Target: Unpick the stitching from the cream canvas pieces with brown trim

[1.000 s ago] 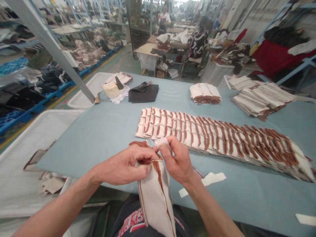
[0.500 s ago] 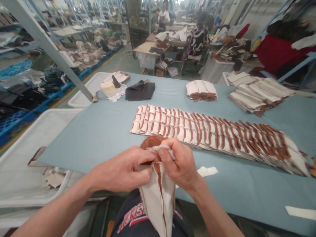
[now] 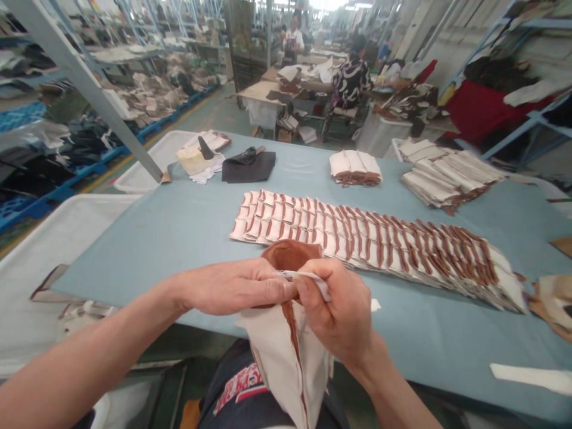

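A tube-like sewn piece (image 3: 286,351), white outside and brown within, hangs in front of my lap with a brown-edged seam running down it. Its brown upper rim (image 3: 290,253) curves open beyond my hands. My left hand (image 3: 241,286) is closed on the top edge, thumb laid over the seam and fingers behind. Between the thumb and bent fingers of my right hand (image 3: 337,304) a short white strip (image 3: 315,283) is pinched against the seam's top end. The fingertips nearly meet there; part of the edge is hidden.
A long overlapping row of white-and-brown pieces (image 3: 357,238) lies on the blue-green table (image 3: 156,238). Behind are a small stack (image 3: 356,165), a larger pile (image 3: 451,173) and a black cloth (image 3: 249,167). A white strip (image 3: 531,376) lies front right. White bins (image 3: 84,220) stand left.
My left hand has flattened, its thumb now stretched across the seam. My right hand still pinches the white strip, slightly lower and further right. The view has shifted a little to the right.
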Demonstrator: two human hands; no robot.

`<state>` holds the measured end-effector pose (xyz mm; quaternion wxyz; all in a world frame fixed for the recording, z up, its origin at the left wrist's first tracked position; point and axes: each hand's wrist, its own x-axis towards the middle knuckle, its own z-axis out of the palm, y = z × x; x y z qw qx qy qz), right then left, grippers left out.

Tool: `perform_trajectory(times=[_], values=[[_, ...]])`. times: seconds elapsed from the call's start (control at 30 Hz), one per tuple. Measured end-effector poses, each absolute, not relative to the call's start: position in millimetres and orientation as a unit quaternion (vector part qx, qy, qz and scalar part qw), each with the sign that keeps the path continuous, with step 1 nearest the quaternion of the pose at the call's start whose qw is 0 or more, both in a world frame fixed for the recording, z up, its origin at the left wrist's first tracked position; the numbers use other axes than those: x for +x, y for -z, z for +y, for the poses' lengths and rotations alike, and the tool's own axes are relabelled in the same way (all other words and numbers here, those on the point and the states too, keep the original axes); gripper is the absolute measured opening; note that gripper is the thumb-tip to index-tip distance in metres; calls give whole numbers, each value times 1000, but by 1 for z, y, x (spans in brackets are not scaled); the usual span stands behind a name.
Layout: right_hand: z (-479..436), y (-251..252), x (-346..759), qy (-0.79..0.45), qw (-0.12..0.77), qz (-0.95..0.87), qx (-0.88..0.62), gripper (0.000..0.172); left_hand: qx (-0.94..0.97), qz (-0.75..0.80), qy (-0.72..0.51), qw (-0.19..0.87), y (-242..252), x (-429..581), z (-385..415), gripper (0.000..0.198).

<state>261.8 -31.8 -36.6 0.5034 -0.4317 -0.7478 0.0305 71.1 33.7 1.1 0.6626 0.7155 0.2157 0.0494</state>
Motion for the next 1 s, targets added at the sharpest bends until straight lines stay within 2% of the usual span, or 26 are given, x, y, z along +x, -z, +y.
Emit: perform_trajectory(times=[0.1,0.23,0.33,0.5,0.63,0.8,1.0], values=[[-37,38,262,-6,499,-746,-440,19,670,220,15,709,2,70,32,61],[-40,42,261,39,498,-756,-424,20,668,254,-2,699,9,68,31,57],[-40,42,259,53,499,-746,-438,22,694,248,-58,673,4,70,22,44],[-40,41,257,45,491,-723,-484,23,786,290,-179,516,-5,71,2,22],[-38,41,252,25,483,-727,-487,19,857,272,-229,373,-2,68,0,19],[-39,43,245,-36,464,-716,-521,18,911,245,-176,281,2,58,6,17],[-40,33,247,-149,365,-746,-536,23,952,208,-157,163,9,50,8,19]])
